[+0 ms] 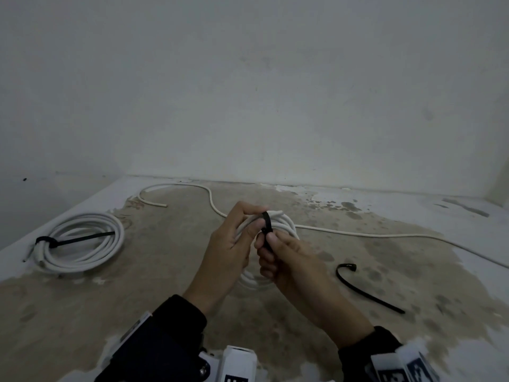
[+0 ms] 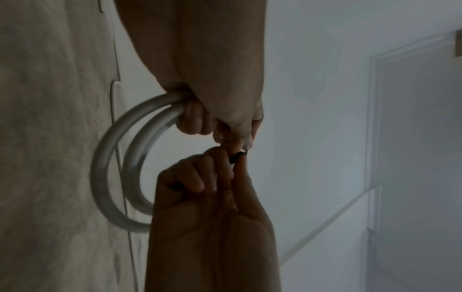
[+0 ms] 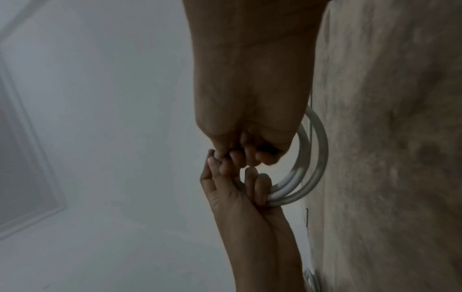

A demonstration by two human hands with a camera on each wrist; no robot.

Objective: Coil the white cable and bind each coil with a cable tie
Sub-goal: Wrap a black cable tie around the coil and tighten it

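Observation:
A white cable coil point(image 1: 286, 223) is held up at the centre, gripped by my left hand point(image 1: 252, 226). A black cable tie point(image 1: 266, 220) wraps over the coil's bundled strands. My right hand point(image 1: 266, 242) pinches the tie's lower part between thumb and fingers. In the left wrist view the left hand point(image 2: 200, 122) curls round the coil point(image 2: 110, 158) and the right hand point(image 2: 235, 164) pinches the tie point(image 2: 237, 156). In the right wrist view both hands meet beside the coil point(image 3: 307, 173). A second coil point(image 1: 82, 244), bound by a black tie point(image 1: 77, 239), lies at the left.
A loose white cable point(image 1: 385, 235) runs from the held coil toward the right edge, and another stretch point(image 1: 176, 186) curves along the back. A spare black cable tie point(image 1: 363, 288) lies on the worn beige surface point(image 1: 137, 299) at the right. A pale wall point(image 1: 248, 92) rises behind.

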